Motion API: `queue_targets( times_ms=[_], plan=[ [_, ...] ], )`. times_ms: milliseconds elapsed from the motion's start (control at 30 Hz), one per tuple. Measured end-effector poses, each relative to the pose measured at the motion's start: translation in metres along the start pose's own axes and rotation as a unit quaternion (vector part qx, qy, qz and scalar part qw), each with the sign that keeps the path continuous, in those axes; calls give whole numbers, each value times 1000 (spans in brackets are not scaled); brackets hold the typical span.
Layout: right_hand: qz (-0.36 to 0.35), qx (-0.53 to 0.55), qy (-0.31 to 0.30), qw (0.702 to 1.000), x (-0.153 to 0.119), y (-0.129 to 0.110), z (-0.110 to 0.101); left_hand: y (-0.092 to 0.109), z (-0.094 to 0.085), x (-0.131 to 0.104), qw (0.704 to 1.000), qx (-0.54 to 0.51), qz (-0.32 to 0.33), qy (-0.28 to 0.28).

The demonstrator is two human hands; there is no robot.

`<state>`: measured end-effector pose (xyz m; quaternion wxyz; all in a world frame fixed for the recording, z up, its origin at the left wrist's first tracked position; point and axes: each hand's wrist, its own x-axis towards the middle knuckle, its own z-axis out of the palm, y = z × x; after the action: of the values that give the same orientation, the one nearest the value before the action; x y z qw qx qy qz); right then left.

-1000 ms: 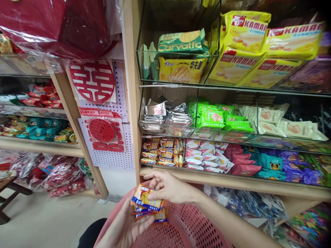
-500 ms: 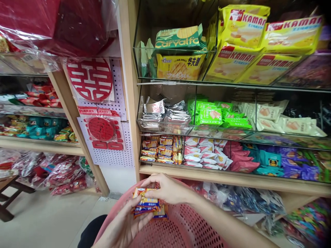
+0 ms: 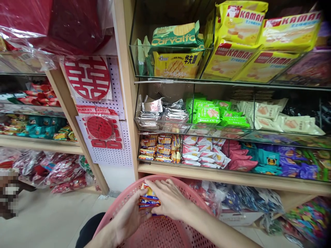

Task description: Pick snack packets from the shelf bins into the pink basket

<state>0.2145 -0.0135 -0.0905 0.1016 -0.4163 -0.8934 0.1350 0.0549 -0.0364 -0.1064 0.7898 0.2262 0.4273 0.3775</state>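
Note:
Several small snack packets (image 3: 149, 201) in orange, yellow and blue wrappers are stacked between my two hands. My left hand (image 3: 129, 213) is closed around the stack from the left, thumb on its near side. From the right and above, my right hand (image 3: 169, 199) wraps its fingers over the same packets and partly hides them. Both hands are over a pink perforated plastic basket (image 3: 144, 237). Similar orange packets (image 3: 160, 148) fill the bottom-left compartment of the shelf ahead.
Beyond the basket stands a wooden shelf (image 3: 181, 171) with clear dividers, holding green packets (image 3: 209, 112), white-and-pink packets (image 3: 204, 150) and yellow wafer bags (image 3: 238, 24). Bagged goods (image 3: 240, 198) lie beneath it. Red paper decorations (image 3: 88, 78) hang on a pegboard at left.
My right hand has shifted over the far and right side of the packets, covering more of them. The stack is squeezed closer together and has moved slightly right.

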Motion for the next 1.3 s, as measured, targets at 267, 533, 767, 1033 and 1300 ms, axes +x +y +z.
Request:
queue_targets(
  times_ms=[267, 533, 767, 1033, 1300],
  plan=[
    [17, 29, -5, 999, -9, 20, 26, -11, -6, 15, 999, 31, -14, 8],
    [27, 22, -17, 999, -9, 33, 46, -10, -6, 20, 992, 116, 37, 32],
    [33, 23, -7, 999, -9, 37, 57, -12, -16, 19, 982, 173, 63, 32],
    [38, 18, -30, 999, -10, 38, 66, -10, -33, 4, 898, 406, 136, 101],
    [53, 32, -20, 998, -8, 43, 73, -33, -28, -8, 769, 628, 119, 18]
  ],
)
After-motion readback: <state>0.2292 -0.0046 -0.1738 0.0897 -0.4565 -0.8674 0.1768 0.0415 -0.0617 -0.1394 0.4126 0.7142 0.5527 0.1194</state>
